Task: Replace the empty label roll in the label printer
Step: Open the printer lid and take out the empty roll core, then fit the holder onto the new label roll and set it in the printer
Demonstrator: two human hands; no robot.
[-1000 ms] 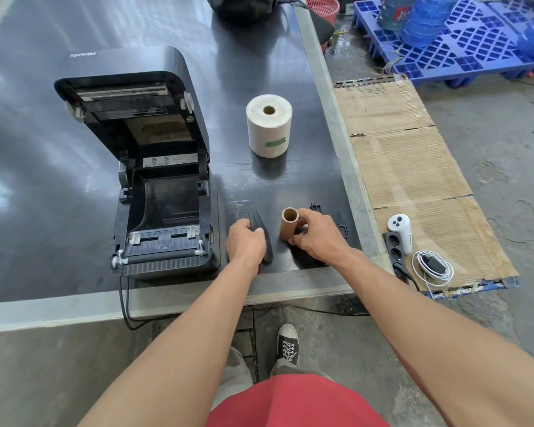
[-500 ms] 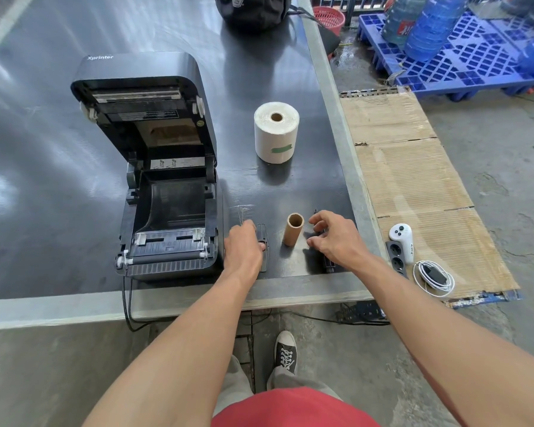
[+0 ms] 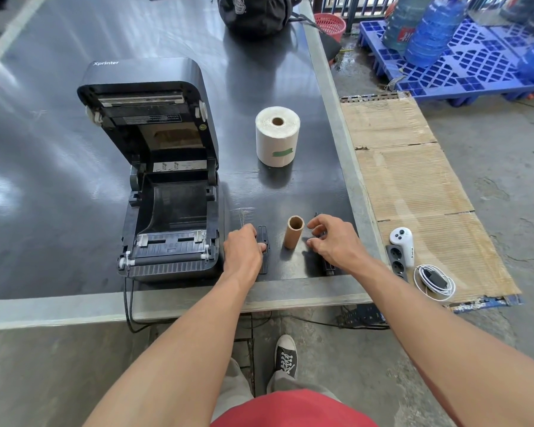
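Printer (image 3: 167,192): "Xprinter" on lid
Rolls: one full (image 3: 277,137), one core (image 3: 294,232) between hands
Left hand (image 3: 242,251): on black clip (image 3: 263,251)
Right hand (image 3: 333,241): open, empty

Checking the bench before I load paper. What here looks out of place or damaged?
Nothing looks damaged or spilled. The printer stands with its lid up and its bay bare. The empty core stands upright between the left hand and right hand; the full roll stands apart behind it.
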